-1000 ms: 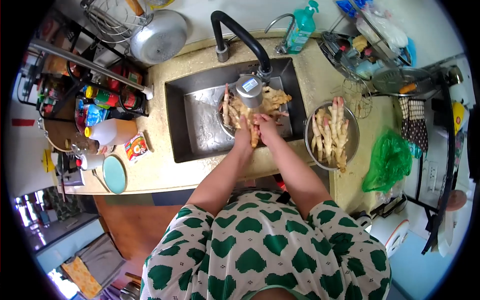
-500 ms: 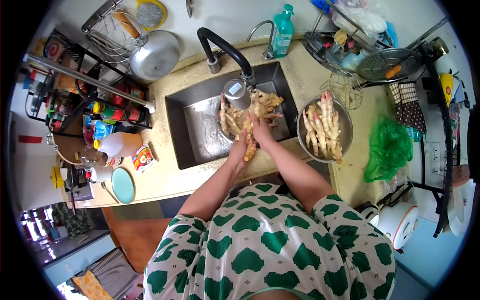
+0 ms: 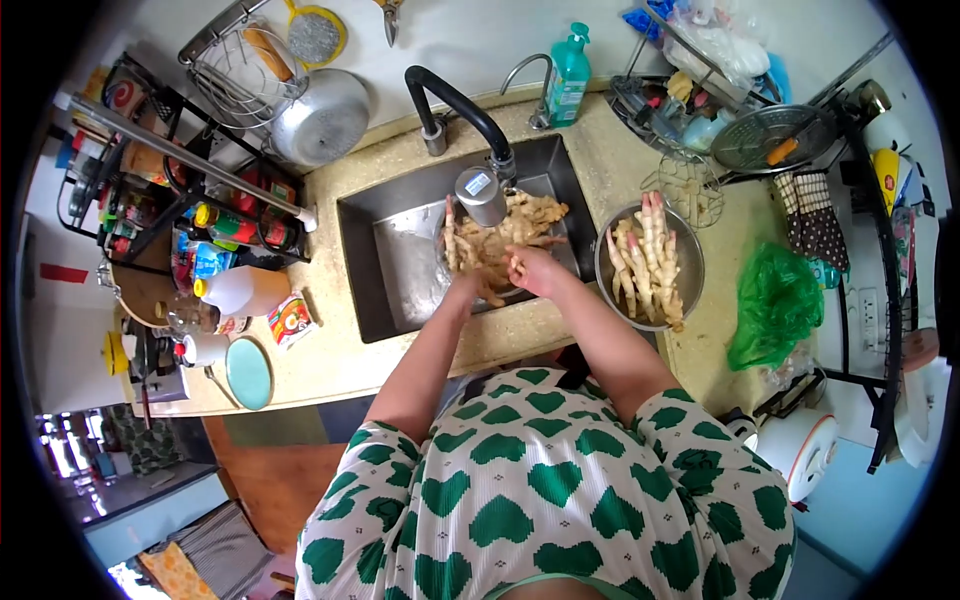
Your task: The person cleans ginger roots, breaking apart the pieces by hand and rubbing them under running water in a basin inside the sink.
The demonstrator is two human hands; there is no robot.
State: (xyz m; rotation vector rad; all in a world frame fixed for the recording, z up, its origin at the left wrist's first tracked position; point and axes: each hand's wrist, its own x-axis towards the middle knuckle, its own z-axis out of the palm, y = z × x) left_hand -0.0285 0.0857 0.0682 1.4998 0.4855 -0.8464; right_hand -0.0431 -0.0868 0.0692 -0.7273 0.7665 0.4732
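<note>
Fresh ginger roots (image 3: 535, 215) with pink-tipped shoots lie heaped in a bowl in the sink (image 3: 385, 260), below the faucet's grey head (image 3: 480, 195). My left hand (image 3: 466, 288) reaches down at the near edge of this heap, its fingers mostly hidden among the ginger. Close beside it on the right, my right hand (image 3: 537, 272) is raised over the near rim with its fingers curled together. Whatever lies in that curl is too small to make out. A metal bowl (image 3: 602, 265) on the counter to the right holds more ginger roots (image 3: 650, 260).
A black faucet (image 3: 455, 95) arches over the sink. Behind it stands a green pump bottle (image 3: 569, 75). A green plastic bag (image 3: 778, 305) lies on the right counter. At left are a teal lid-like disc (image 3: 248, 372), a jug (image 3: 245, 292) and a rack of bottles.
The ginger piece held between both hands no longer shows there. My hands have moved apart, the left lower into the heap and the right slightly right. The view has shifted a little.
</note>
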